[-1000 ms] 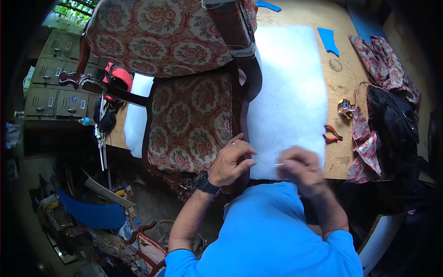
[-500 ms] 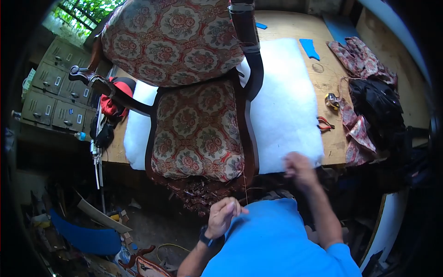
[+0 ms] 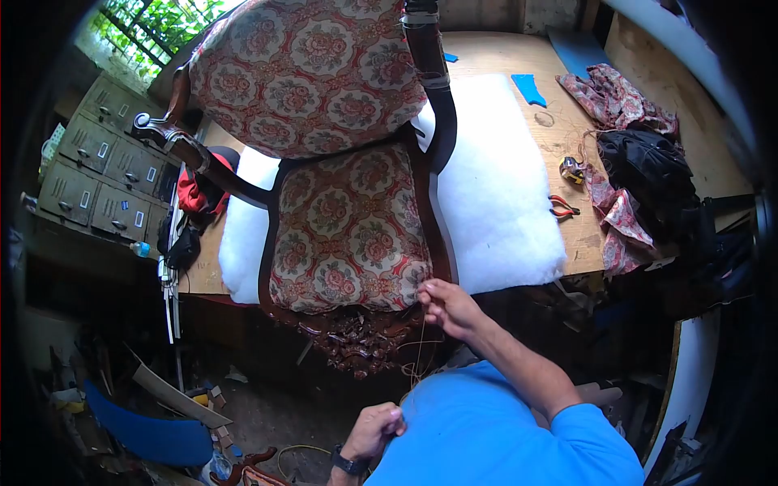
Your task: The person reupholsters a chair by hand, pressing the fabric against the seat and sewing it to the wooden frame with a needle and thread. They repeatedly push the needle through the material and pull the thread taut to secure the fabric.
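A carved wooden armchair (image 3: 442,211) with rose-patterned upholstery stands in front of me, its seat cushion (image 3: 348,235) facing up. At the seat's front right corner, my right hand (image 3: 450,309) has its fingertips pinched together against the fabric edge. Whatever lies between them is too small to make out. A thin tan thread (image 3: 421,344) hangs below those fingers and falls in slack loops beside the carved front rail (image 3: 356,340). Lower down, close to my blue shirt, my left hand (image 3: 377,428) is curled closed near the thread's lower loops. Its contents are hidden.
White batting (image 3: 502,194) is spread over the wooden workbench (image 3: 579,251) under the chair. Red-handled pliers (image 3: 562,207), a tape measure (image 3: 571,170), fabric scraps (image 3: 620,101) and a black bag (image 3: 648,166) lie on the right. Metal lockers (image 3: 105,162) stand left; scraps clutter the floor.
My right hand has swung left from over the batting to the seat's corner. My left hand has dropped lower. The thread, straight before, now hangs in slack loops. The view has shifted slightly.
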Motion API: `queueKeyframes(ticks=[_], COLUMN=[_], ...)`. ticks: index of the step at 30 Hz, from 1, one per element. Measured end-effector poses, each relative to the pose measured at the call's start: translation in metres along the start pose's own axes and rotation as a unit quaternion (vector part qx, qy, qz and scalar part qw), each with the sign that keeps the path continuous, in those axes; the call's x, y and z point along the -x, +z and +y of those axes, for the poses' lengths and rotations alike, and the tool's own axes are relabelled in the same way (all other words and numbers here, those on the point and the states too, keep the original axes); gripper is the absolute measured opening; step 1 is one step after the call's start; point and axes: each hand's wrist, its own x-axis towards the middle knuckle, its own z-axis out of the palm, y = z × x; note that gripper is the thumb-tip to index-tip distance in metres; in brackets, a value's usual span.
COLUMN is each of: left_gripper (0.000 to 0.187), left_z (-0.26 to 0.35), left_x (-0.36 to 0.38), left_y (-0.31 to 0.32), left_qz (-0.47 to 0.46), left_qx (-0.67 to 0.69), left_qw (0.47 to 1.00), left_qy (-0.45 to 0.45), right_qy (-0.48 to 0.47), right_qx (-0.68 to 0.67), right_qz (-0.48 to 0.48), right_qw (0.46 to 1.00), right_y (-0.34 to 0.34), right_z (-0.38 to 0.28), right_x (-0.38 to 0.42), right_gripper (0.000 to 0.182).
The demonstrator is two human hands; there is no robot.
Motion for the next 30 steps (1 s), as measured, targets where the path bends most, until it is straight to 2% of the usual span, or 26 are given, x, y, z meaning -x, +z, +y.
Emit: queueKeyframes(ticks=[1, 5, 6, 9, 13, 14, 15, 17, 20, 23, 25, 26, 28, 30], left_gripper=[0.040, 0.040, 0.040, 0.038, 0.036, 0.033, 0.031, 0.031, 0.029, 0.029, 0.034, 0.045, 0.065, 0.081], left_z=[-0.001, 0.011, 0.012, -0.010, -0.004, 0.003, 0.015, 0.061, 0.127, 0.188, 0.214, 0.223, 0.235, 0.243], left_x=[-0.002, -0.039, -0.046, -0.071, -0.080, -0.086, -0.091, -0.110, -0.163, -0.240, -0.305, -0.337, -0.385, -0.414], left_y=[-0.007, -0.007, -0.007, -0.029, -0.035, -0.041, -0.039, -0.037, -0.028, -0.012, -0.011, -0.003, 0.017, 0.033], left_qz=[0.019, -0.013, -0.031, -0.089, -0.034, -0.048, -0.024, -0.017, 0.081, 0.184, 0.230, 0.243, 0.273, 0.305], left_qx=[0.011, -0.053, -0.096, -0.295, -0.297, -0.278, -0.224, -0.370, -0.404, -0.411, -0.512, -0.496, -0.524, -0.603], left_qw=[1.000, 0.998, 0.993, 0.949, 0.954, 0.959, 0.974, 0.923, 0.885, 0.844, 0.743, 0.750, 0.722, 0.649], left_qy=[0.004, -0.034, -0.063, -0.069, -0.027, -0.028, -0.028, 0.102, 0.216, 0.292, 0.366, 0.365, 0.360, 0.349], right_qy=[-0.004, -0.020, -0.030, -0.036, -0.083, -0.103, -0.126, -0.148, -0.191, -0.223, -0.259, -0.278, -0.312, -0.324], right_qx=[-0.008, 0.007, 0.018, 0.050, 0.117, 0.197, 0.258, 0.397, 0.549, 0.579, 0.594, 0.601, 0.613, 0.591], right_qz=[0.007, -0.007, -0.011, -0.009, 0.051, 0.061, 0.062, 0.098, 0.138, 0.109, 0.085, 0.078, 0.070, 0.065], right_qw=[1.000, 1.000, 0.999, 0.998, 0.988, 0.973, 0.956, 0.901, 0.802, 0.777, 0.757, 0.745, 0.722, 0.736], right_y=[-0.001, 0.002, 0.003, -0.017, -0.028, -0.029, -0.031, -0.034, -0.017, -0.018, -0.016, -0.015, -0.010, -0.013], right_z=[0.002, 0.008, 0.005, 0.016, 0.007, -0.002, -0.008, -0.019, -0.038, -0.040, -0.044, -0.047, -0.058, -0.064], right_x=[0.009, 0.027, 0.031, 0.037, 0.040, 0.043, 0.043, 0.042, 0.049, 0.036, 0.024, 0.017, 0.008, 0.000], right_gripper=[0.017, 0.017, 0.017, 0.017, 0.019, 0.021, 0.024, 0.024, 0.022, 0.019, 0.016, 0.015, 0.012, 0.012])
